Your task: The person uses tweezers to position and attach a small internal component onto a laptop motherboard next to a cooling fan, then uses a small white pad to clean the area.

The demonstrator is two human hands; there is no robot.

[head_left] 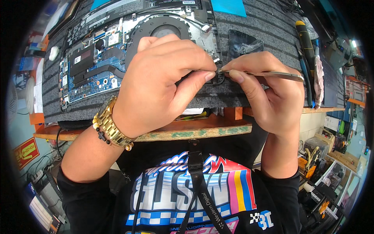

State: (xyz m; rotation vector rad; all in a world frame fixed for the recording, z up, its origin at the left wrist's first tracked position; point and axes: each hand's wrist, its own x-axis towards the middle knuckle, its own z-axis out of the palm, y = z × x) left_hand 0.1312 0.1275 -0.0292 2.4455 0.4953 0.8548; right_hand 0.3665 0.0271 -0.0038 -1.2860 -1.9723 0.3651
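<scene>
An opened laptop with blue circuit boards and a black fan lies on a ribbed grey mat. My left hand is over its right part, thumb and forefinger pinched near the chassis's right corner; what they grip is too small to make out. My right hand holds slim metal tweezers, their tips at that same corner, very near my left fingertips. A small black pouch lies just beyond my right hand.
Yellow-and-black tools lie at the mat's right, with a blue sheet at the back. The wooden bench edge runs below my hands. Cluttered shelves and equipment stand at lower right; a white fluffy scrap sits at left.
</scene>
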